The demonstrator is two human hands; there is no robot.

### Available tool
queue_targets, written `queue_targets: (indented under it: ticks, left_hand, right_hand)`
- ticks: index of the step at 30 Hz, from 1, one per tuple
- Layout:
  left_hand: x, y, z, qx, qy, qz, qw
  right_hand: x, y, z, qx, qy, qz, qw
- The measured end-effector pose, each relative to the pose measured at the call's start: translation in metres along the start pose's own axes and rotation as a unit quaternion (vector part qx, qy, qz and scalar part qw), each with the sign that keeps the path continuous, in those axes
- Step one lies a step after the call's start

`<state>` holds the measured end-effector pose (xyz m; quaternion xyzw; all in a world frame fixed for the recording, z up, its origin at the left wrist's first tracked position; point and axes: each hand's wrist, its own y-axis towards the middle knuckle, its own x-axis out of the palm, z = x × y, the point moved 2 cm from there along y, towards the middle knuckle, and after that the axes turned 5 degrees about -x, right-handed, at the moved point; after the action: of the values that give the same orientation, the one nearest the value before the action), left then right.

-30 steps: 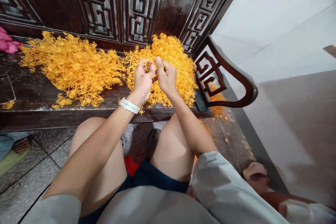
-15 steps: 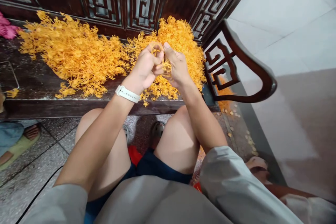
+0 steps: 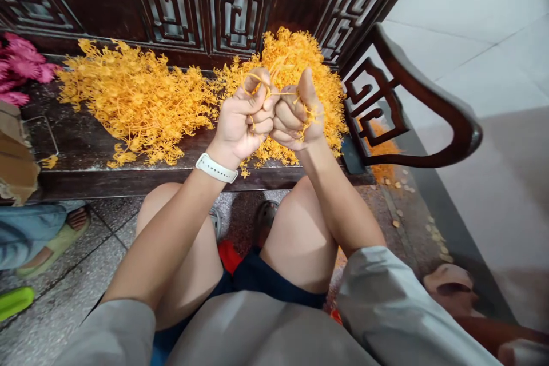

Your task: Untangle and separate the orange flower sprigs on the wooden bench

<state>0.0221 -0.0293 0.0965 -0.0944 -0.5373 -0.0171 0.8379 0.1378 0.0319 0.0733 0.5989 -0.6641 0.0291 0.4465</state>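
My left hand (image 3: 245,117) pinches a thin yellow-orange plastic piece (image 3: 252,77), a loop of which stands up over the fingers. My right hand (image 3: 300,117) is curled beside it, thumb raised, with yellow strands between its fingers and across its palm. A strand stretches between the two hands, whose knuckles touch or nearly touch. Behind and under them lies a heap of yellow-orange plastic pieces (image 3: 295,51) on the dark wooden bench (image 3: 86,143). Another such heap (image 3: 141,97) spreads to the left.
Pink pieces (image 3: 21,66) and a cardboard box (image 3: 17,154) are at the far left. A curved wooden armrest (image 3: 454,108) stands at the right, with orange pieces (image 3: 381,148) beyond it. Another person's sandalled foot (image 3: 60,243) shows lower left.
The view has shifted slightly, showing more of the left side. My right thumb has lifted away from the left fingers, and a strand now stretches between my hands.
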Motion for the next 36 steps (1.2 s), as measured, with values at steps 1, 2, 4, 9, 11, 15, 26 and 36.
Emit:
queue_targets:
  ticks: [1,2,4,9,11,15,26,36]
  left_hand:
    - [0.0,-0.001,0.004,0.042,-0.006,0.006,0.999]
    - [-0.001,-0.002,0.008,0.086,-0.007,0.011,0.996]
    - [-0.004,-0.005,0.02,0.158,0.007,0.011,0.987]
    - [-0.02,-0.006,0.05,0.193,0.047,-0.035,0.979]
    - [-0.025,-0.006,0.06,0.188,0.053,-0.038,0.98]
    - [-0.028,-0.006,0.071,0.158,0.071,-0.039,0.984]
    - [-0.021,-0.012,0.072,0.077,0.127,0.016,0.989]
    - [-0.033,-0.01,0.091,0.126,0.066,-0.042,0.989]
  right_hand:
    - [0.009,0.0,0.003,0.015,-0.019,-0.026,0.999]
    - [0.02,0.001,0.007,0.036,-0.05,-0.054,0.997]
    - [0.041,0.002,0.016,0.119,-0.143,-0.123,0.975]
    - [0.047,-0.009,-0.005,0.292,-0.323,-0.233,0.869]
    - [0.019,-0.014,-0.036,0.129,-0.395,-0.035,0.909]
    - [-0.053,-0.04,-0.075,-0.064,-0.422,0.477,0.768]
    - [-0.024,-0.038,-0.069,-0.083,-0.431,0.416,0.796]
    - [-0.061,-0.044,-0.071,-0.125,-0.374,0.569,0.721]
